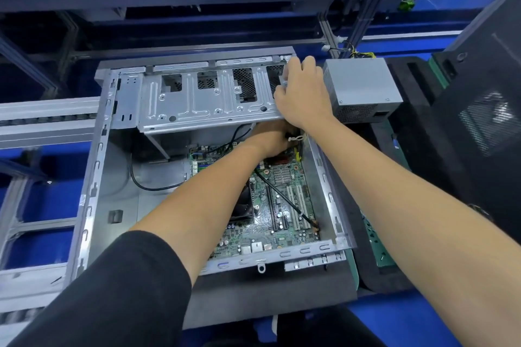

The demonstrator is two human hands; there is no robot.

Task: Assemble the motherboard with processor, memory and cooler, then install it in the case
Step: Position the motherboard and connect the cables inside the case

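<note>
The open grey computer case (pixel 93 177) lies on its side before me. The green motherboard (pixel 284 205) sits inside it at the right, with a black cooler fan (pixel 242 205) partly hidden under my left forearm. My left hand (pixel 270 141) reaches under the drive cage (pixel 197 101) to the board's far edge, fingers curled round black cables with a white tie (pixel 296 138). My right hand (pixel 301 96) grips the right end of the drive cage, fingers curled over its top edge. A black cable (pixel 284 197) runs across the board.
A grey power supply (pixel 363 87) stands just right of the case, wires behind it. A black side panel (pixel 485 121) leans at the far right over black foam mats. Metal rails and a blue work surface lie to the left.
</note>
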